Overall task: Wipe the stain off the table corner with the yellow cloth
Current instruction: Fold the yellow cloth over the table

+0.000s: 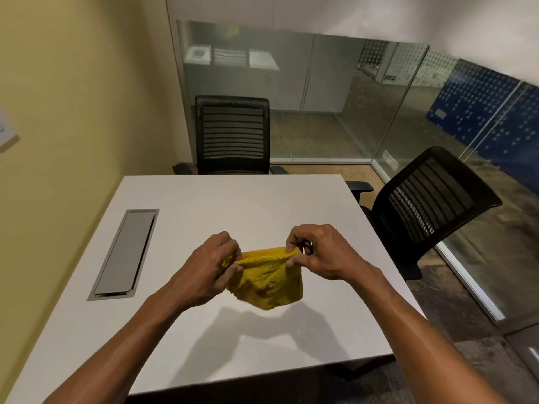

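Cloth: yellow cloth (267,279) hangs above my white table (204,199).
Left hand (204,269): pinching its left top edge.
Right hand (320,252): pinching its right top edge.
Cable tray (125,253): lid closed.

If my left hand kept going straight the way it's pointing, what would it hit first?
Probably the right hand: the left hand points across the yellow cloth stretched between them. Depth is unclear.

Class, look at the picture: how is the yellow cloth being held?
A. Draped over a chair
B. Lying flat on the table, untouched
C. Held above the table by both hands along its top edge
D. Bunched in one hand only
C: the left hand and right hand each pinch the yellow cloth at its top edge, and it hangs above the table, casting a shadow below.
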The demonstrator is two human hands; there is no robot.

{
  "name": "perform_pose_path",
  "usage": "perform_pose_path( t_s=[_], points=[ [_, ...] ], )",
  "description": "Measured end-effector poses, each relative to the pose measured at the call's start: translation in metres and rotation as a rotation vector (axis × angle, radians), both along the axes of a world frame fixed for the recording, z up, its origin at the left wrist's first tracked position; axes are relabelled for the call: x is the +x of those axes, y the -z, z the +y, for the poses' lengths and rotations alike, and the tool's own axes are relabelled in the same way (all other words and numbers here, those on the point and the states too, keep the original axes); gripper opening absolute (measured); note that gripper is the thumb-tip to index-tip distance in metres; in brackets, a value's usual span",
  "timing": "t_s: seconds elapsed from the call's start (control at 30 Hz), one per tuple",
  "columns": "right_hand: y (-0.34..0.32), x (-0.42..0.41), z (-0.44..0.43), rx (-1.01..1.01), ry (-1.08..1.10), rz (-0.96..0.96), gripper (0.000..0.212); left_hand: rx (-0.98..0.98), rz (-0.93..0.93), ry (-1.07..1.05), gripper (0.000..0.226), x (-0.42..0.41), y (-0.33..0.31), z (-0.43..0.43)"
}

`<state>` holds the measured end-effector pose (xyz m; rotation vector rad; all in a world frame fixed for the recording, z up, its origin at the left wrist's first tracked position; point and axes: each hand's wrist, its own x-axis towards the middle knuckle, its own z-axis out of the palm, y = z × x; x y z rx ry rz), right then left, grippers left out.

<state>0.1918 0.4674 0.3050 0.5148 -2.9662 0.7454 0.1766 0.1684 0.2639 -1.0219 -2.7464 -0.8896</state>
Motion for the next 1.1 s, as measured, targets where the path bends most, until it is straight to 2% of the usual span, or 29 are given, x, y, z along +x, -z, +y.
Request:
perform_pose_path(
  t_s=[0.17, 0.27, 0.37, 0.5, 0.67, 0.8, 0.9, 0.97, 1.03, 1.1],
  points=[
    [-0.009, -0.006, -0.019, 0.05, -0.068, -0.042, 0.017, -0.024, -0.129, 0.053, 0.013, -0.011, -0.014, -0.022],
    [-0.009, -0.009, -0.029, 0.042, -0.049, -0.05, 0.023, -0.056, -0.168, 0.031, 0.012, -0.02, -0.021, -0.035],
    [-0.007, -0.009, -0.037, 0.063, -0.029, -0.013, 0.035, -0.131, -0.126, 0.036, 0.008, -0.029, -0.024, -0.048],
    [-0.001, -0.014, -0.045, 0.059, 0.0, 0.048, 0.044, -0.12, -0.052, -0.001, 0.008, -0.036, -0.024, -0.059],
    [0.003, -0.031, -0.043, -0.024, 0.001, 0.103, 0.027, -0.141, 0.045, -0.019, 0.009, -0.042, -0.02, -0.059],
    [0.003, -0.05, -0.037, -0.092, -0.013, 0.142, 0.02, -0.098, 0.028, -0.104, 0.01, -0.046, -0.023, -0.055],
    [0.006, -0.066, -0.031, -0.147, -0.024, 0.15, 0.021, -0.015, -0.003, -0.201, 0.02, -0.049, -0.024, -0.052],
    [0.01, -0.075, -0.029, -0.188, -0.033, 0.149, 0.029, 0.004, 0.006, -0.24, 0.025, -0.05, -0.022, -0.051],
    [0.016, -0.083, -0.031, -0.156, -0.055, 0.157, 0.038, -0.04, 0.036, -0.267, 0.021, -0.049, -0.02, -0.05],
    [0.023, -0.09, -0.037, -0.095, -0.078, 0.189, 0.034, -0.079, 0.059, -0.293, 0.013, -0.047, -0.016, -0.05]
  ],
)
